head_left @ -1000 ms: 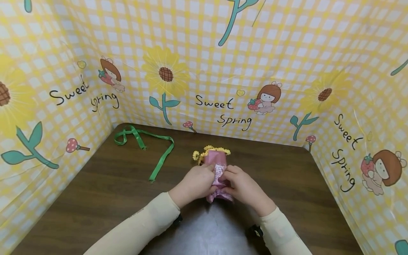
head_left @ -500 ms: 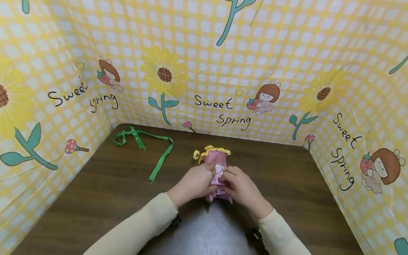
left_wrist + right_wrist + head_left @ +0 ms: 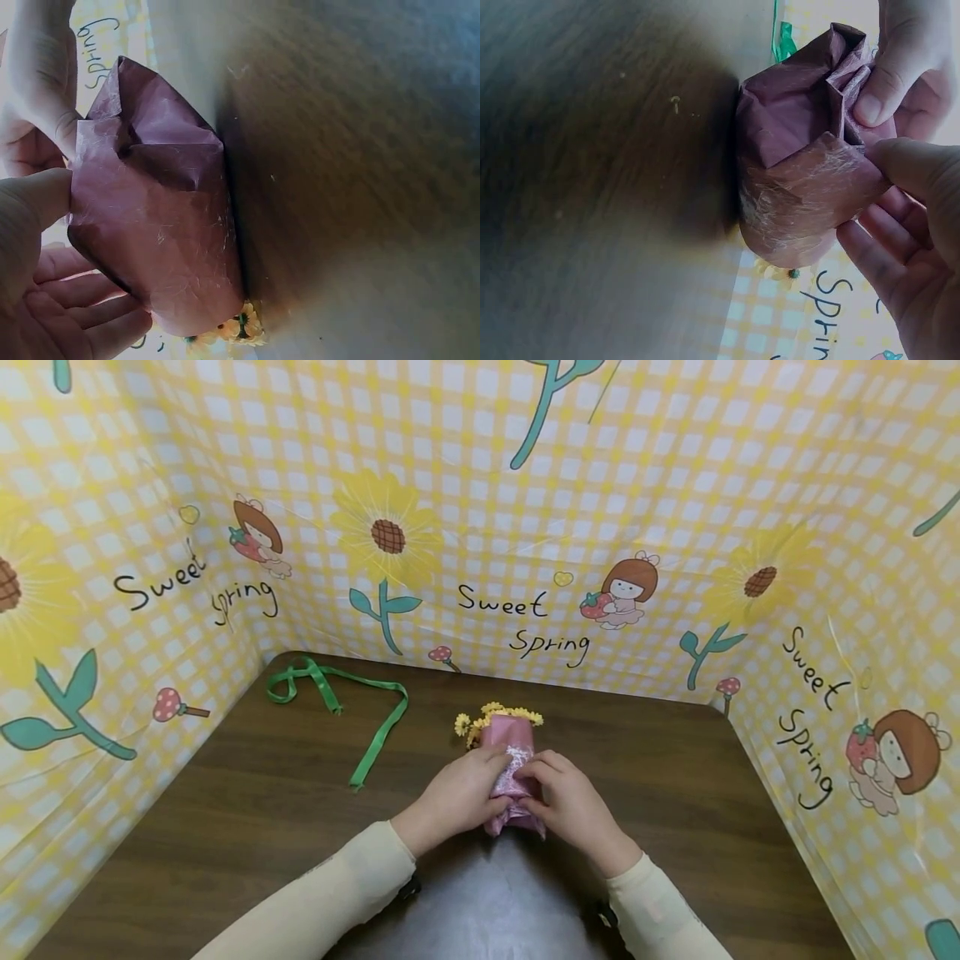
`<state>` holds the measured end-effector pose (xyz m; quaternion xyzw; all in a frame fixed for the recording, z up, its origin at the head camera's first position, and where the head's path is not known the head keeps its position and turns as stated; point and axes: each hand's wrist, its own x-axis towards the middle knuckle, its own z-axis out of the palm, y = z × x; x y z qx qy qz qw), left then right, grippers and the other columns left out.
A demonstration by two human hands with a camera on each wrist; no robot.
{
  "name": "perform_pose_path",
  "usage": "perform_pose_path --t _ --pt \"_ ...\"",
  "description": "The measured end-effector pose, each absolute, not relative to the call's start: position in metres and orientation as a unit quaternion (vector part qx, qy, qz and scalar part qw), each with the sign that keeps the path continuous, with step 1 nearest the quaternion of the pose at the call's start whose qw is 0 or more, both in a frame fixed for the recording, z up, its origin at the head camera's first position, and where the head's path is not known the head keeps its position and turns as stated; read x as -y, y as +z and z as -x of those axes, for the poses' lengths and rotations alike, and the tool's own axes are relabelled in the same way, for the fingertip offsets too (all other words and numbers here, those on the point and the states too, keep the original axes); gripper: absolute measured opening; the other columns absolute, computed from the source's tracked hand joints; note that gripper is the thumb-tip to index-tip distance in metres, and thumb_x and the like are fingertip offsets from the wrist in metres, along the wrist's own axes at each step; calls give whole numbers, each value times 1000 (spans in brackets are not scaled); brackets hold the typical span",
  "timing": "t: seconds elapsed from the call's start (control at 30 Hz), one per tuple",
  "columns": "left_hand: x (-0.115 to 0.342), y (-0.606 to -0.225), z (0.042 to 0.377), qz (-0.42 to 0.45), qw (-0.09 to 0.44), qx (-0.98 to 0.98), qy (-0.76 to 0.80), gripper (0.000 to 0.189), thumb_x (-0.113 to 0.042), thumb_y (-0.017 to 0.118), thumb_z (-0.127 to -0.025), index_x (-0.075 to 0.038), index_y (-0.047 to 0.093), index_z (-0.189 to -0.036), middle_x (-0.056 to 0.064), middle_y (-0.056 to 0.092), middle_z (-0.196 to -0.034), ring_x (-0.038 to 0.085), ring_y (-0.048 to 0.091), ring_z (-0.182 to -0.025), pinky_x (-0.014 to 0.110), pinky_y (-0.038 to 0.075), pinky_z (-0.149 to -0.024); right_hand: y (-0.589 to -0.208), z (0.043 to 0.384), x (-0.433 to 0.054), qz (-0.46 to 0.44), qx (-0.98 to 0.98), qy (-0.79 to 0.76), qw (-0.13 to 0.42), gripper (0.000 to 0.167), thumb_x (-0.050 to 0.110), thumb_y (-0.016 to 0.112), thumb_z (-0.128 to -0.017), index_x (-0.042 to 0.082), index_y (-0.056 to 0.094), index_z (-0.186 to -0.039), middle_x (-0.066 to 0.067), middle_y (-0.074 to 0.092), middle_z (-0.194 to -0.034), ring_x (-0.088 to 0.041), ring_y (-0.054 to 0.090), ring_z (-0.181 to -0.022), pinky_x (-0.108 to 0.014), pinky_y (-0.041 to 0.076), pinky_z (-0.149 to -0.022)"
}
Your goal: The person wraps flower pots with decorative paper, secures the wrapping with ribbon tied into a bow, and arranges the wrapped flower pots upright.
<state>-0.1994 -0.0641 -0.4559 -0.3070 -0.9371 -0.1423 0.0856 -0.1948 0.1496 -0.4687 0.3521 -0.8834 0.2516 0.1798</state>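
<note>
Both your hands, the left hand (image 3: 459, 787) and the right hand (image 3: 573, 800), pinch the crinkled pink wrapper (image 3: 512, 732) from either side at the middle of the worktop (image 3: 645, 760), with yellow flowers (image 3: 462, 724) showing at its far end and a green ribbon (image 3: 385, 735) lying well apart to your left.

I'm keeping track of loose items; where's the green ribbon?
In the head view, the green ribbon lies on the table toward its far left corner, left of the yellow flowers.
</note>
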Motion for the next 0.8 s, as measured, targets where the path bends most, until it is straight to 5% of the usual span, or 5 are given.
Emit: perform_pose_path --t 0.37,0.57,0.8 --pt "64 -455 201 328 72 932 -134 62 -38 78 -90 -5 62 -139 18 54 -149 31 53 -138 44 49 -107 -469 187 -148 -296 917 217 155 47 16 90 -78 8 68 -119 -4 64 -123 -22 60 -117 -39 53 -98" --pt "66 -454 203 314 35 933 -172 63 -35 80 -89 -9 60 -143 13 50 -154 27 51 -140 43 47 -110 -471 189 -150 -290 916 243 137 53 15 94 -73 8 67 -118 -4 62 -120 -22 58 -114 -39 53 -96" --pt "61 -453 201 324 64 933 -141 62 -37 78 -90 -6 61 -141 17 51 -152 31 50 -141 43 48 -108 -473 188 -148 -282 913 248 161 46 9 93 -73 8 69 -112 -3 61 -109 -19 56 -100 -36 54 -86"
